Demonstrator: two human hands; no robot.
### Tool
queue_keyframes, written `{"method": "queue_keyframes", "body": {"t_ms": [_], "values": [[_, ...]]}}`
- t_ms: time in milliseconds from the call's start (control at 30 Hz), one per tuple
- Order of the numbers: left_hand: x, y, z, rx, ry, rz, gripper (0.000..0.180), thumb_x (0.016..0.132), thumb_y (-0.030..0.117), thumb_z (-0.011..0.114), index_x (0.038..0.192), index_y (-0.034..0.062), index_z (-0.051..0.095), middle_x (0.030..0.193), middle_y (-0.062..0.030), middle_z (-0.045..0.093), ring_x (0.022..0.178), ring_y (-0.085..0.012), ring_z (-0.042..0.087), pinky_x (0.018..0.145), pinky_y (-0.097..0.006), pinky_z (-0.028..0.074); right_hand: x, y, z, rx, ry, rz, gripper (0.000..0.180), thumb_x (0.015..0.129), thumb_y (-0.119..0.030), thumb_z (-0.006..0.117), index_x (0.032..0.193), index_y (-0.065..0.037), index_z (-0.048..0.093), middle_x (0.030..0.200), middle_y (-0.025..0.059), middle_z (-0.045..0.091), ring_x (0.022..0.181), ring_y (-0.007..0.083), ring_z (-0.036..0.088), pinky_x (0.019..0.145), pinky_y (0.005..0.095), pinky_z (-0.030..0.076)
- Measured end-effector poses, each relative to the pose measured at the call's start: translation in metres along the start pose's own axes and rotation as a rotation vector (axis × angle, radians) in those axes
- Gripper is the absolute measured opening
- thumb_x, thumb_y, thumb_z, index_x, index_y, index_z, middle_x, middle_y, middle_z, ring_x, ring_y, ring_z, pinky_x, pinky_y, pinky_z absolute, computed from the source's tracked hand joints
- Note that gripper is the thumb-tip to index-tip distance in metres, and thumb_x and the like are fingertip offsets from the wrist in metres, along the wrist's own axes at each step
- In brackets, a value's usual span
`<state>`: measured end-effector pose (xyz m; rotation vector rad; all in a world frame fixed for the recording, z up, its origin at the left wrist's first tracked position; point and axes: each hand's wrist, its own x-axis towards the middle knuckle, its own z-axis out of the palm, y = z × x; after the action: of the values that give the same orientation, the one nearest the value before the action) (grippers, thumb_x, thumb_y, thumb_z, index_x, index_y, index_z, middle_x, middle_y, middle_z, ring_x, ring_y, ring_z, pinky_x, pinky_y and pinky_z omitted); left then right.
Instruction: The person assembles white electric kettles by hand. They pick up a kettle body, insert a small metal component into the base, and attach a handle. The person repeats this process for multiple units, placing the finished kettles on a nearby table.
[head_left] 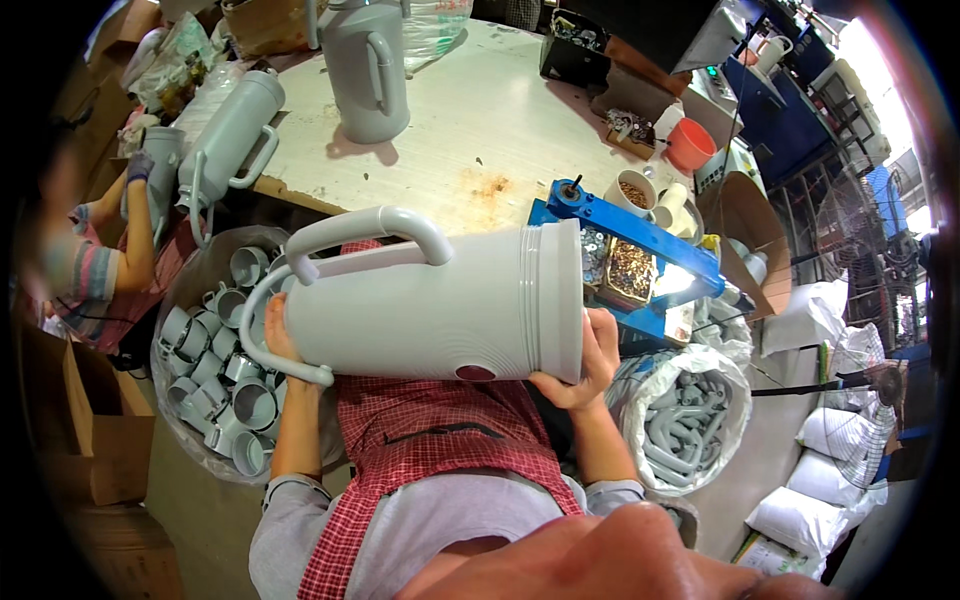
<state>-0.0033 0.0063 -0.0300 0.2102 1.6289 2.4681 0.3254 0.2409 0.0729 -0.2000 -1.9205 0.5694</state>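
A large grey vacuum jug [430, 305] lies sideways across the front of my body, held in both hands. Its side handle [370, 228] faces up and away, and a thin curved bail handle [255, 335] hangs at its left end. Around that left end my left hand [279, 330] is closed, partly hidden behind the jug. At the ribbed, wider right end, my right hand [592, 362] grips the rim with thumb below. A small dark red oval [475, 373] shows on the jug's near side. Just beyond the right end stands a blue metal fixture [640, 235].
Left of me, a bag [165, 400] holds several grey cups. Another bag [735, 375] at right holds grey handles. Two more jugs, one upright [365, 85], one lying [235, 135], rest on the white table [470, 130]. Screws fill a box [632, 275]. A co-worker [110, 240] handles a jug.
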Motion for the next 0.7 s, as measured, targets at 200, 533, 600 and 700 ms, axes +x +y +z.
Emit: {"method": "queue_keyframes", "body": {"t_ms": [200,533,600,700], "values": [[0.008,0.052,-0.001,0.304,0.155,0.414,0.022,0.102,0.021,0.049,0.104,0.0018,0.060,0.098,-0.0050,0.059,0.092,-0.0124,0.054,0.084,-0.028,0.045,-0.015,0.013,0.017,0.110,0.083,0.296,0.069,0.078,-0.048,0.071,0.114,0.010,0.062,0.105,0.0205,0.060,0.088,0.0276,0.059,0.078,0.0364,0.047],[0.054,0.060,-0.031,0.277,-0.021,0.205,0.027,0.101,0.023,0.048,0.108,0.0016,0.063,0.099,-0.0056,0.063,0.090,-0.0144,0.057,0.085,-0.028,0.045,0.004,0.070,-0.010,0.327,0.139,0.481,0.085,0.093,-0.069,0.037,0.144,-0.002,0.043,0.132,0.0149,0.053,0.124,0.0261,0.049,0.106,0.0404,0.037],[0.044,0.045,-0.013,0.124,-0.089,0.000,0.028,0.101,0.023,0.048,0.108,0.0007,0.063,0.096,-0.0059,0.063,0.087,-0.0143,0.059,0.082,-0.027,0.047,0.011,0.068,0.011,0.374,0.212,0.544,0.084,0.093,-0.069,0.038,0.142,-0.001,0.045,0.131,0.0152,0.054,0.123,0.0261,0.051,0.105,0.0400,0.038],[0.047,0.042,0.009,0.355,-0.146,0.116,0.028,0.101,0.023,0.048,0.109,0.0004,0.063,0.095,-0.0066,0.064,0.085,-0.0143,0.060,0.079,-0.027,0.049,0.009,0.060,0.040,0.458,0.182,0.646,0.084,0.092,-0.069,0.039,0.138,0.001,0.048,0.128,0.0157,0.056,0.121,0.0259,0.053,0.104,0.0393,0.040]]}}
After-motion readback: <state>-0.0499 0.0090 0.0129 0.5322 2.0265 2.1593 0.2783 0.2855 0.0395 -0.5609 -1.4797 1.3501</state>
